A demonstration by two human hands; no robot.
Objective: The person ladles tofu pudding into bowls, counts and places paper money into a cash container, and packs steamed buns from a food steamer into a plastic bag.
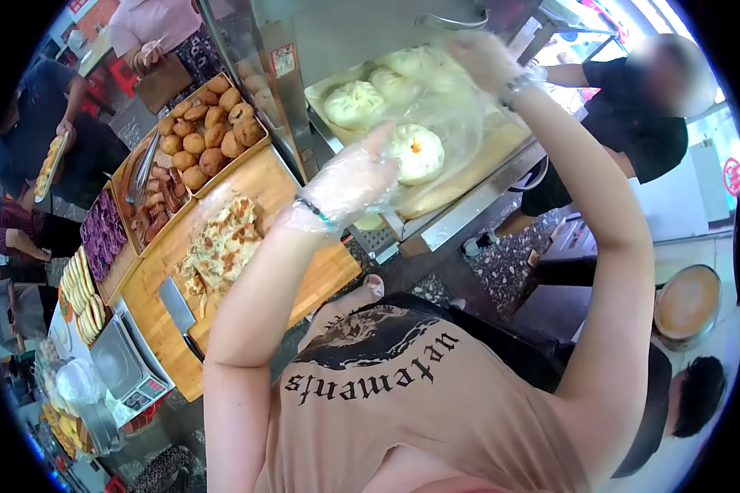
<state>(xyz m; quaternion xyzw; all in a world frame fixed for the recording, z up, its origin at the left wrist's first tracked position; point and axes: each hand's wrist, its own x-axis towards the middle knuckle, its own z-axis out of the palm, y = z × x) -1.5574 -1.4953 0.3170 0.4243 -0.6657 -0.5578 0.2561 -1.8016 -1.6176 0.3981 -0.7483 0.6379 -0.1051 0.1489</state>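
My left hand (349, 182), in a clear plastic glove, is closed at the near edge of a white steamed bun (417, 154) with an orange spot on top. A thin clear plastic bag (460, 131) stretches from around this bun up to my right hand (483, 67). My right hand is smeared by motion, its fingers seemingly pinching the bag's upper edge. Behind the bag, more steamed buns (353, 104) rest on a cloth-lined steamer tray (485, 160). Whether the bun is fully inside the bag I cannot tell.
A cutting board (308, 267) at left holds chopped filling (226, 242) and a cleaver (178, 308). Beyond it are trays of fried balls (210, 131), sliced meat (160, 201) and shredded purple cabbage (104, 234). A scale (127, 361) stands lower left. Other people stand around.
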